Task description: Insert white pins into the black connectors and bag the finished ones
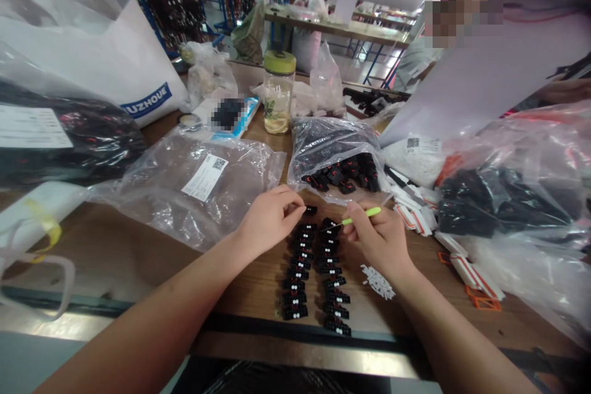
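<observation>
My left hand (pixel 270 217) is closed, with thumb and index fingertips pinched at the end of a small black connector (pixel 311 210) at the top of the left row. In my right hand (pixel 381 240) is a thin pick with a yellow-green handle (pixel 362 217), its fine metal shaft pointing left towards the top of the right row. Two rows of black connectors, the left row (pixel 298 286) and the right row (pixel 336 298), run down the wooden table, each piece showing white dots. Beside my right wrist lies a pile of small white pieces (pixel 378 282).
An open clear bag of black connectors (pixel 339 160) lies beyond my hands. A flat clear bag with a label (pixel 203 178) is left of it. Behind stands a bottle with a green lid (pixel 279 92). White strips (pixel 466 265) and filled bags (pixel 512 197) lie at the right.
</observation>
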`<control>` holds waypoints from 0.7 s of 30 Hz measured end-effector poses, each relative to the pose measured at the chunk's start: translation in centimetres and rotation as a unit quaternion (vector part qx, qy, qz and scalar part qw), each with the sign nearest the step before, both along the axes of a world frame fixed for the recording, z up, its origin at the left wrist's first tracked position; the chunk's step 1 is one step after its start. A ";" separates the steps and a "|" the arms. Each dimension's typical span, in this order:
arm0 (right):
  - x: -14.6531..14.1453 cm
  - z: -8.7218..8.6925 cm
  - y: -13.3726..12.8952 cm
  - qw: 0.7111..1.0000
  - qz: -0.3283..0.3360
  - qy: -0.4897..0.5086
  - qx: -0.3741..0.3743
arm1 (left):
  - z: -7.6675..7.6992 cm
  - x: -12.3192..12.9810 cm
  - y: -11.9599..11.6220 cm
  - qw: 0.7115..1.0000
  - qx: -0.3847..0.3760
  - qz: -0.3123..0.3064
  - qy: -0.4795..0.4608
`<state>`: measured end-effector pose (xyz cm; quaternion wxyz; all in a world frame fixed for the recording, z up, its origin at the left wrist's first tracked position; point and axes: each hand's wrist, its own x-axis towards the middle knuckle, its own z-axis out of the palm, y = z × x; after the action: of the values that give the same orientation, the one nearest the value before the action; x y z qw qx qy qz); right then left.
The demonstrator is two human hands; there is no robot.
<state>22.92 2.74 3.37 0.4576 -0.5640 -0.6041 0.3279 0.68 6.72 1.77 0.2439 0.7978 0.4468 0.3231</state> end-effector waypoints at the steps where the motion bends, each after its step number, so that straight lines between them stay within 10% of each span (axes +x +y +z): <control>1: -0.1 -0.1 -0.1 1.000 0.005 -0.011 0.005 | 0.4 -0.2 -0.1 1.000 -0.013 -0.005 -0.001; 21: -1.5 -1.9 0.1 0.996 0.034 -0.066 0.042 | 0.4 0.0 -0.4 0.993 -0.088 -0.072 0.037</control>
<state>21.43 2.82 1.44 0.4288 -0.5433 -0.6653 0.2798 0.65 6.35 2.19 0.3194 0.8144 0.4238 0.2348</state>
